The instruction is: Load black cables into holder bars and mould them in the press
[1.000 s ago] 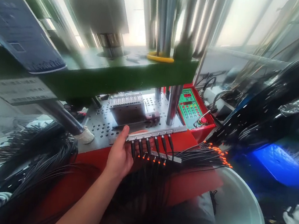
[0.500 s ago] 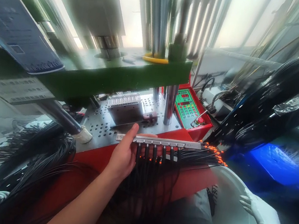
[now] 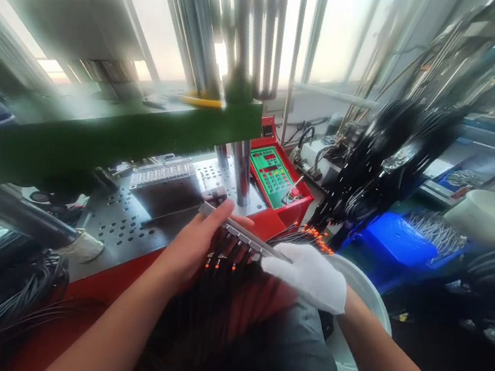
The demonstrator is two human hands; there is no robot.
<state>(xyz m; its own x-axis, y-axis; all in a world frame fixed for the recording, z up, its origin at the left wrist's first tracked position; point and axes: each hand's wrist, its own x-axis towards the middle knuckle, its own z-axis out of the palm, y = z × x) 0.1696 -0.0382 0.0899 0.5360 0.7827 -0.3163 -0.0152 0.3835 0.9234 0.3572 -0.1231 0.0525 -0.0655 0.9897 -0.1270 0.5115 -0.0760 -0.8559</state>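
My bare left hand [image 3: 195, 246] is closed around the left end of a slim metal bar [image 3: 244, 234], thumb on top. Black cables [image 3: 228, 250] with orange bits hang from the bar's underside. On the bar's right end, my right hand [image 3: 308, 275], in a white glove, has its fingers closed. The bar slants down to the right, in front of the press. Behind the gloved hand lies a bunch of orange-tipped black cables [image 3: 309, 236]. On the perforated metal plate [image 3: 119, 229] sits a metal mould block [image 3: 163, 177] with a slotted top.
A green press beam [image 3: 154, 129] spans above the plate. To its right stands a red control box [image 3: 302, 205] with a green keypad. A white bucket [image 3: 379, 317] and a blue-lined bin [image 3: 387, 239] are at the right. Black cable bundles [image 3: 24, 295] lie at left.
My gloved right hand has come in from over the bucket to the bar's right end. The bar now tilts down to the right. My view has swung to the right.
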